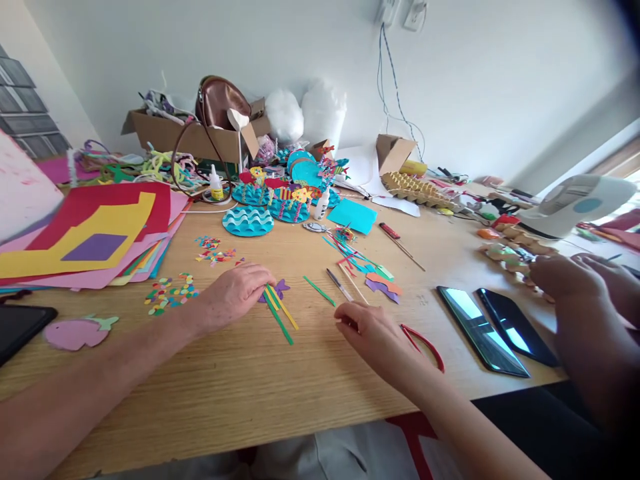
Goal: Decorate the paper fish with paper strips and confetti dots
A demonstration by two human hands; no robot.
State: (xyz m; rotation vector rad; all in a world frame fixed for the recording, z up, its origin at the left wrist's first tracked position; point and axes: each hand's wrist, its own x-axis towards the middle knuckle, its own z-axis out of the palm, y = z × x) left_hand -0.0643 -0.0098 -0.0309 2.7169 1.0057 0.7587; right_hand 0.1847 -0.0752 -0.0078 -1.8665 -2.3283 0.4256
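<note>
Green and yellow strips [279, 318], cut but seemingly fixed to nothing yet, sit pinched in my left hand [240, 290] at the table [225, 400], a loose green strip [319, 291] lying ungathered near my curled right hand [370, 330] (contents unclear).

The left arm [115, 363] is bare and stretches up from the bottom left corner, with its wrist [199, 317] almost straight and the left hand [244, 288] turned back side up, its fingers bent down and squeezed close together. The right arm [465, 423] is bare too and slants in from the bottom right, and the right hand [373, 333] sits a bit lower and well apart from the other one. Its fingers curl in toward the left, with a small dark gap under them.
</note>
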